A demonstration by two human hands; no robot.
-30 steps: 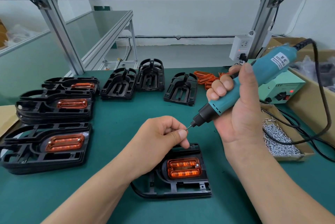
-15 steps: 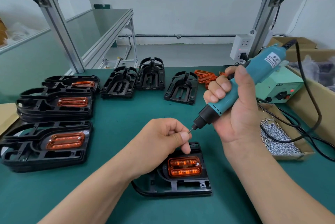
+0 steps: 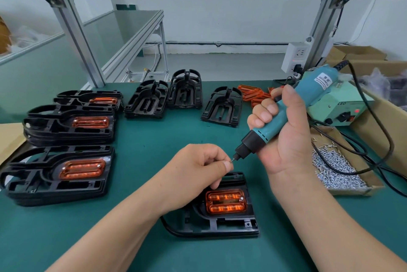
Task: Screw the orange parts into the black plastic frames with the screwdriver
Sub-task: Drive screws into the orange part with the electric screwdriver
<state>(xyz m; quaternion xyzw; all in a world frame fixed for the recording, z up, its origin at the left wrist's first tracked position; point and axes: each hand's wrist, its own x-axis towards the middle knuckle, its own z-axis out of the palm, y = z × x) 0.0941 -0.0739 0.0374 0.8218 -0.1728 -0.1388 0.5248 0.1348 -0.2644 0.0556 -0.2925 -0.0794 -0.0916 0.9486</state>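
Right hand (image 3: 286,146) fingers (image 3: 262,115) wrapped around screwdriver (image 3: 312,95), left hand (image 3: 196,168) fingers pinching screw (image 3: 231,160) at its tip

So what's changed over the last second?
The right hand has tipped the screwdriver more upright, its cord end swinging left and its bit dropping slightly toward the left hand. That hand still pinches a screw at the bit; the frame hasn't moved.
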